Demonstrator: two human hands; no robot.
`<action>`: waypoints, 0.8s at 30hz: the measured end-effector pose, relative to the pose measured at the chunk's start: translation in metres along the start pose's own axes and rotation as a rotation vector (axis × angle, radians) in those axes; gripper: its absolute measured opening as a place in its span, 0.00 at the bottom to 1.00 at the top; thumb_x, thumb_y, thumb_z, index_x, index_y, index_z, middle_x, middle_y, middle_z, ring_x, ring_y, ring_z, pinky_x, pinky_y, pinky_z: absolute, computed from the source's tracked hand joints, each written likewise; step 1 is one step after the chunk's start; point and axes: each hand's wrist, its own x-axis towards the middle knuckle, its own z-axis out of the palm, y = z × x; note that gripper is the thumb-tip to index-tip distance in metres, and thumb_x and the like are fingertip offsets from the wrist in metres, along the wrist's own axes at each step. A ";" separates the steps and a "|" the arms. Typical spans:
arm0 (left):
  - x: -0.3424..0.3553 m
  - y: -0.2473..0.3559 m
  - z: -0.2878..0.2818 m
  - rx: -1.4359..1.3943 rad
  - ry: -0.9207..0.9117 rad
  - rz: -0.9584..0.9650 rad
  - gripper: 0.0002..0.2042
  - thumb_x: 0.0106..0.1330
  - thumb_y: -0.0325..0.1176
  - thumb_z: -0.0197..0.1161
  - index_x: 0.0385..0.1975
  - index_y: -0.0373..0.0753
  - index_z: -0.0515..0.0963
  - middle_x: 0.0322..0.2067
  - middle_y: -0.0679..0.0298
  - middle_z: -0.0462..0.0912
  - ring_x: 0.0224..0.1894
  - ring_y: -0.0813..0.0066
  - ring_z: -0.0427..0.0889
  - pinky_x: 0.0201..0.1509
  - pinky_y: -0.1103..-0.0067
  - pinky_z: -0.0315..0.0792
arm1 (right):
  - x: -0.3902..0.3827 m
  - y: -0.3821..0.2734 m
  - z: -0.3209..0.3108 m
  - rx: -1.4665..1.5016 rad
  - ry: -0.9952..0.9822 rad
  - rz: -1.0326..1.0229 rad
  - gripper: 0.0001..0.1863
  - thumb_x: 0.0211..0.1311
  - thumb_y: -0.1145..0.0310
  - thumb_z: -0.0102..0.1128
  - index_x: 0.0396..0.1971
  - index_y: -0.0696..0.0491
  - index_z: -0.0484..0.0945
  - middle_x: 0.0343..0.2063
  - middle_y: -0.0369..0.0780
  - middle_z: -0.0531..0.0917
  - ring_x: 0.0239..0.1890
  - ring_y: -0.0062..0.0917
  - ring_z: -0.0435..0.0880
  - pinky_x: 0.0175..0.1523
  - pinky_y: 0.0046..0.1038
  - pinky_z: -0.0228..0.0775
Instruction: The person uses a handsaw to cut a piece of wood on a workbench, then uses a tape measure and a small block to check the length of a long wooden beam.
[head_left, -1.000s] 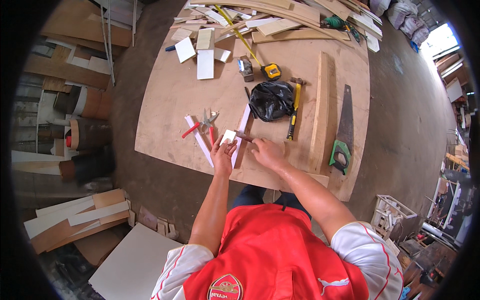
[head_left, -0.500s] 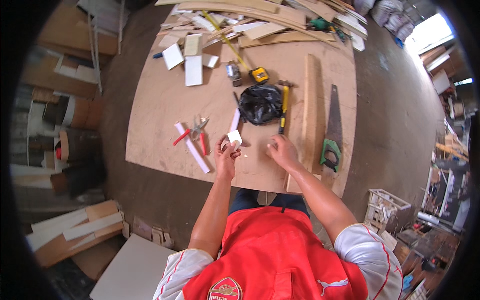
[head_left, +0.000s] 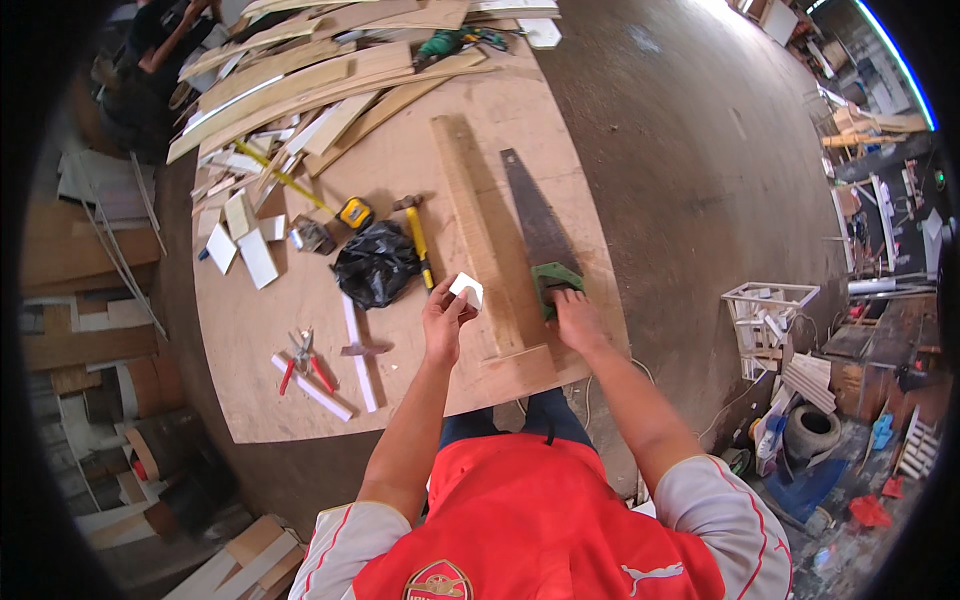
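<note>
Between the fingertips of my left hand [head_left: 444, 322] is a small white angular piece [head_left: 467, 291], held up over the table beside a long wooden plank [head_left: 470, 215]. My right hand [head_left: 578, 318] has reached the green handle of a handsaw [head_left: 537, 210], and its fingers curl at the handle's near end. The saw lies flat, its blade pointing away from me. Left of the plank lie a hammer [head_left: 418, 245] with a yellow and black handle and a black plastic bag [head_left: 374, 264]. A short wooden block [head_left: 518, 370] crosses the plank's near end.
Red-handled pliers [head_left: 306, 362] lie by two pale strips [head_left: 358, 350] at the table's left. A yellow tape measure [head_left: 355, 213] is extended toward piled boards [head_left: 300, 90] at the back. A green power tool [head_left: 445, 45] rests there. Right of the table stands a white frame [head_left: 765, 310].
My right hand has moved from beside the hammer's handle to the saw's handle. My left hand keeps the white piece. The whole view has turned rightward, shifting the table left in the picture.
</note>
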 end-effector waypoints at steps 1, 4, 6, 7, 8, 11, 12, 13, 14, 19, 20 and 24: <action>0.002 -0.005 0.012 0.053 -0.021 -0.012 0.22 0.72 0.28 0.61 0.65 0.38 0.70 0.44 0.64 0.81 0.37 0.78 0.82 0.44 0.77 0.81 | 0.001 0.006 0.003 -0.010 0.023 -0.055 0.24 0.52 0.68 0.69 0.49 0.55 0.74 0.47 0.45 0.79 0.55 0.42 0.77 0.59 0.42 0.71; 0.015 -0.022 0.043 0.152 0.009 0.014 0.21 0.72 0.29 0.62 0.63 0.36 0.72 0.41 0.64 0.82 0.36 0.78 0.83 0.41 0.78 0.81 | 0.010 0.016 -0.001 0.010 0.083 -0.152 0.20 0.54 0.69 0.67 0.47 0.54 0.75 0.43 0.45 0.80 0.52 0.42 0.79 0.55 0.43 0.72; 0.019 -0.030 0.070 0.189 0.035 0.005 0.20 0.72 0.30 0.62 0.62 0.35 0.74 0.38 0.65 0.83 0.34 0.78 0.83 0.40 0.79 0.81 | 0.005 0.037 0.000 0.036 0.122 -0.197 0.17 0.56 0.71 0.65 0.47 0.53 0.75 0.40 0.45 0.81 0.49 0.42 0.81 0.53 0.43 0.72; 0.020 -0.036 0.085 0.225 0.050 0.009 0.20 0.72 0.31 0.63 0.62 0.35 0.74 0.37 0.65 0.83 0.34 0.78 0.83 0.40 0.80 0.81 | -0.001 0.052 0.008 0.191 0.251 -0.151 0.16 0.56 0.71 0.64 0.45 0.52 0.76 0.39 0.45 0.81 0.46 0.43 0.82 0.49 0.44 0.73; 0.021 -0.043 0.100 0.261 0.064 0.014 0.20 0.72 0.31 0.63 0.62 0.34 0.75 0.36 0.66 0.83 0.34 0.78 0.83 0.41 0.80 0.82 | -0.008 0.068 0.016 0.341 0.383 -0.103 0.14 0.57 0.71 0.63 0.44 0.51 0.76 0.38 0.46 0.82 0.44 0.44 0.83 0.46 0.44 0.74; 0.032 -0.065 0.138 0.338 0.087 0.064 0.20 0.70 0.31 0.65 0.60 0.33 0.76 0.35 0.65 0.83 0.34 0.78 0.83 0.41 0.80 0.82 | -0.028 0.101 -0.006 0.484 0.533 -0.056 0.13 0.55 0.72 0.64 0.41 0.53 0.76 0.35 0.49 0.82 0.38 0.49 0.82 0.40 0.46 0.75; 0.039 -0.076 0.153 0.377 0.085 0.090 0.19 0.70 0.31 0.66 0.59 0.32 0.77 0.35 0.64 0.83 0.34 0.78 0.84 0.41 0.80 0.82 | -0.039 0.111 -0.016 0.595 0.593 -0.010 0.13 0.54 0.73 0.64 0.41 0.54 0.76 0.35 0.50 0.82 0.38 0.50 0.82 0.40 0.46 0.74; 0.048 -0.090 0.165 0.425 0.059 0.094 0.20 0.69 0.30 0.67 0.59 0.31 0.77 0.35 0.62 0.84 0.33 0.77 0.84 0.40 0.80 0.81 | -0.050 0.121 -0.022 0.633 0.625 0.033 0.12 0.55 0.76 0.61 0.40 0.55 0.75 0.33 0.51 0.81 0.36 0.51 0.82 0.39 0.46 0.74; 0.057 -0.105 0.179 0.462 0.007 0.118 0.19 0.68 0.30 0.68 0.56 0.30 0.77 0.33 0.60 0.85 0.32 0.76 0.84 0.38 0.80 0.81 | -0.059 0.132 -0.025 0.637 0.629 0.044 0.12 0.55 0.76 0.61 0.40 0.55 0.75 0.33 0.51 0.81 0.36 0.51 0.82 0.39 0.46 0.74; 0.091 -0.160 0.255 0.732 -0.017 0.153 0.16 0.66 0.33 0.70 0.50 0.31 0.79 0.30 0.57 0.87 0.31 0.75 0.85 0.36 0.78 0.79 | -0.093 0.184 -0.023 0.717 0.687 0.305 0.10 0.56 0.76 0.62 0.37 0.55 0.73 0.28 0.51 0.80 0.33 0.53 0.82 0.35 0.44 0.73; 0.092 -0.166 0.266 0.828 -0.002 0.199 0.15 0.67 0.31 0.69 0.49 0.30 0.80 0.29 0.58 0.87 0.29 0.74 0.85 0.36 0.76 0.78 | -0.097 0.191 -0.021 0.721 0.689 0.320 0.10 0.56 0.76 0.62 0.37 0.55 0.73 0.28 0.51 0.80 0.33 0.53 0.82 0.35 0.44 0.73; 0.100 -0.179 0.273 1.157 0.098 0.290 0.15 0.66 0.40 0.69 0.48 0.39 0.83 0.32 0.59 0.87 0.35 0.65 0.87 0.42 0.70 0.78 | -0.107 0.202 -0.026 0.817 0.659 0.381 0.10 0.58 0.75 0.63 0.37 0.55 0.72 0.25 0.52 0.79 0.31 0.53 0.82 0.34 0.43 0.73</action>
